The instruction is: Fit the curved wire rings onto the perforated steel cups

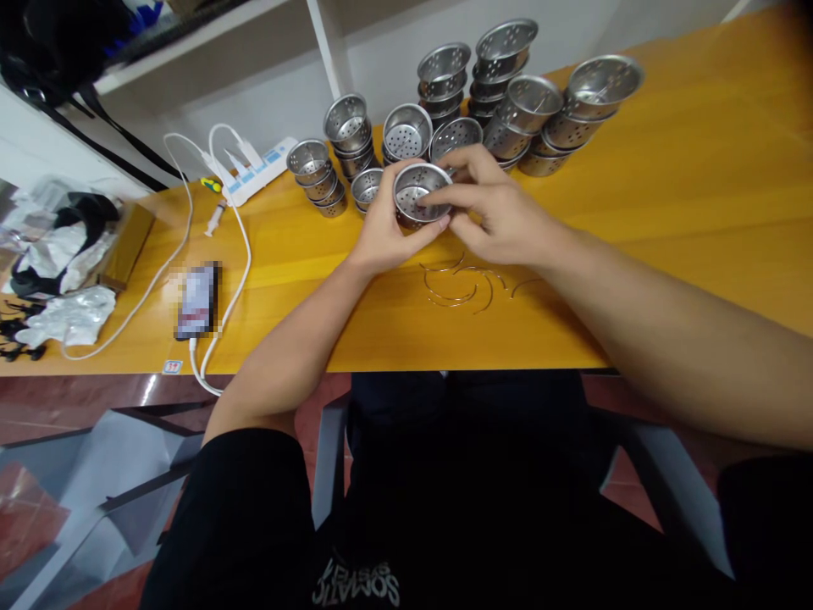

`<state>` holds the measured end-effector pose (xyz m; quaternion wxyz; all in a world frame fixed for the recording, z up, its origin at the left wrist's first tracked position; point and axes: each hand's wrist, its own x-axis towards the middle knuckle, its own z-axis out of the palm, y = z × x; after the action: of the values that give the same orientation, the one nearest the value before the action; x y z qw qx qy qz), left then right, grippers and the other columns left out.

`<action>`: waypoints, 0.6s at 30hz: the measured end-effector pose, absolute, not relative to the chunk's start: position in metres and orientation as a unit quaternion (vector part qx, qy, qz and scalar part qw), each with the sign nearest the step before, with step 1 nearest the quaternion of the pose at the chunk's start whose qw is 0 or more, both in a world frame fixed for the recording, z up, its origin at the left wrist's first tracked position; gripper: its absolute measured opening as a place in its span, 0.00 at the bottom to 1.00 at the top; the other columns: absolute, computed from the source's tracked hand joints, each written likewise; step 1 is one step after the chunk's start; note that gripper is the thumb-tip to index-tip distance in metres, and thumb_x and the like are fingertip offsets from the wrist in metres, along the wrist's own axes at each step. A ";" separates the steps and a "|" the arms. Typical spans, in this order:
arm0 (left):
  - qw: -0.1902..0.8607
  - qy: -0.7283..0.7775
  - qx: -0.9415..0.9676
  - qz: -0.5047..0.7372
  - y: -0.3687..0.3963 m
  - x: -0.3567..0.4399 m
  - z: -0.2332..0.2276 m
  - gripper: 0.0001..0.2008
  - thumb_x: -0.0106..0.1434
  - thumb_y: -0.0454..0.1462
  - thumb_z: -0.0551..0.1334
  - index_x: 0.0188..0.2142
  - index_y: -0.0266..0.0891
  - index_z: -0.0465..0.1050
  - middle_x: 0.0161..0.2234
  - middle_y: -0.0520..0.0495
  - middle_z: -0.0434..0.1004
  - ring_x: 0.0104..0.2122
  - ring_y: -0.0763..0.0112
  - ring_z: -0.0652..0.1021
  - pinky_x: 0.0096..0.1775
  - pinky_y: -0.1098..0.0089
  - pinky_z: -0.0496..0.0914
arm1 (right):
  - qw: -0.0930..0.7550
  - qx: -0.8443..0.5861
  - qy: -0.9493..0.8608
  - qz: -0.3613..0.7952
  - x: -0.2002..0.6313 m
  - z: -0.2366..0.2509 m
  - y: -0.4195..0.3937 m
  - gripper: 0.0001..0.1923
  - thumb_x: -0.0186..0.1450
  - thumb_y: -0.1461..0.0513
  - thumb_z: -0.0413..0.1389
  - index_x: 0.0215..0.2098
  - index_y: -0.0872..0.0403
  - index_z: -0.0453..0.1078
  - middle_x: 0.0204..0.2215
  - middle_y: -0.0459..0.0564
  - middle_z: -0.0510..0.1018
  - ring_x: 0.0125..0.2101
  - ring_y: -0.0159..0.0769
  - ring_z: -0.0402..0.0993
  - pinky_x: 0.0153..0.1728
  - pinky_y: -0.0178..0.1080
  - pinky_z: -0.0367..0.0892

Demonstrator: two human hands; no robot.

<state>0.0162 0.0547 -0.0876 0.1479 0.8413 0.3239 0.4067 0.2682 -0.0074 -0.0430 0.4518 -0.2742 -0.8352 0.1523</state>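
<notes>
A small perforated metal strainer basket (pixel 408 188) is held above the table, its open mouth facing up. My left hand (pixel 383 230) wraps round its left and near sides, with the thumb along the front. From the right, my right hand (pixel 499 207) reaches in with one finger inside the basket and the thumb by the outer wall; whether a wire is pinched there I cannot tell. Several thin curved wires (pixel 453 302) lie loose on the table below my hands. Just behind stand other strainer baskets (pixel 406 135), some single and some stacked.
Tall stacks of strainer baskets (pixel 590 93) line the back of the yellow table (pixel 686 203). To the left are a white power strip (pixel 263 174) with cables, a syringe (pixel 216 219), a phone (pixel 198 301) on a cord, and plastic bags (pixel 73 313) beside a cardboard box (pixel 127 246).
</notes>
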 end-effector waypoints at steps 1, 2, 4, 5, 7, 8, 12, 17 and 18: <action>0.148 0.323 0.842 0.406 0.055 0.016 -0.087 0.54 0.77 0.76 0.66 0.87 0.57 0.52 0.75 0.38 0.77 0.77 0.44 0.84 0.82 0.41 0.77 | 0.456 -0.266 -0.835 0.154 0.268 -0.043 -0.008 0.17 0.77 0.56 0.69 0.62 0.36 0.90 0.72 0.56 0.79 0.70 0.66 0.80 0.76 0.77 0.77; 0.147 0.322 0.843 0.406 0.055 0.015 -0.086 0.54 0.77 0.77 0.65 0.87 0.57 0.51 0.75 0.38 0.76 0.77 0.44 0.84 0.82 0.41 0.78 | 0.462 -0.263 -0.832 0.156 0.268 -0.042 -0.009 0.18 0.77 0.57 0.69 0.63 0.37 0.89 0.72 0.57 0.79 0.70 0.66 0.80 0.75 0.76 0.78; 0.140 0.325 0.839 0.413 0.058 0.011 -0.084 0.55 0.76 0.79 0.63 0.87 0.59 0.51 0.77 0.39 0.75 0.79 0.43 0.82 0.83 0.40 0.76 | 0.479 -0.271 -0.820 0.157 0.268 -0.039 -0.012 0.18 0.78 0.56 0.70 0.65 0.36 0.88 0.72 0.58 0.80 0.71 0.66 0.79 0.74 0.74 0.79; 0.132 0.329 0.834 0.423 0.060 0.008 -0.082 0.56 0.75 0.80 0.63 0.87 0.59 0.51 0.77 0.39 0.74 0.81 0.42 0.81 0.84 0.40 0.75 | 0.494 -0.276 -0.810 0.152 0.269 -0.038 -0.013 0.18 0.79 0.55 0.70 0.65 0.36 0.87 0.71 0.59 0.80 0.72 0.66 0.78 0.74 0.73 0.80; 0.109 0.341 0.819 0.448 0.066 -0.001 -0.076 0.56 0.73 0.81 0.63 0.86 0.59 0.54 0.78 0.38 0.72 0.83 0.41 0.77 0.87 0.39 0.71 | 0.525 -0.289 -0.788 0.139 0.271 -0.034 -0.013 0.17 0.80 0.51 0.72 0.65 0.35 0.86 0.70 0.59 0.81 0.73 0.67 0.77 0.73 0.72 0.80; 0.093 0.351 0.808 0.464 0.069 -0.007 -0.073 0.56 0.72 0.82 0.64 0.85 0.59 0.56 0.79 0.38 0.72 0.85 0.40 0.74 0.88 0.39 0.69 | 0.539 -0.296 -0.778 0.132 0.273 -0.034 -0.012 0.17 0.80 0.49 0.72 0.65 0.35 0.86 0.69 0.59 0.82 0.72 0.67 0.77 0.73 0.72 0.80; 0.053 0.408 0.756 0.510 0.083 -0.029 -0.065 0.54 0.71 0.81 0.67 0.83 0.59 0.61 0.82 0.36 0.70 0.90 0.39 0.65 0.93 0.37 0.59 | 0.563 -0.319 -0.756 0.097 0.281 -0.036 -0.003 0.16 0.82 0.45 0.70 0.65 0.35 0.85 0.69 0.61 0.80 0.71 0.66 0.77 0.69 0.70 0.82; 0.088 0.430 0.740 0.509 0.094 -0.040 -0.074 0.59 0.71 0.81 0.65 0.87 0.56 0.57 0.85 0.34 0.70 0.92 0.41 0.65 0.94 0.38 0.56 | 0.563 -0.325 -0.755 0.088 0.284 -0.040 0.002 0.15 0.83 0.45 0.69 0.64 0.34 0.85 0.68 0.60 0.82 0.69 0.65 0.78 0.68 0.71 0.81; 0.097 0.431 0.743 0.503 0.095 -0.041 -0.076 0.59 0.72 0.81 0.65 0.87 0.56 0.56 0.86 0.34 0.70 0.92 0.41 0.65 0.94 0.38 0.56 | 0.554 -0.333 -0.756 0.099 0.284 -0.038 0.000 0.15 0.82 0.44 0.69 0.64 0.33 0.85 0.68 0.59 0.82 0.70 0.66 0.77 0.69 0.72 0.80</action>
<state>-0.0409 0.0952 -0.0764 0.0973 0.7427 0.4310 0.5031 0.2840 -0.0001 -0.0385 0.5542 -0.3329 -0.7564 0.0991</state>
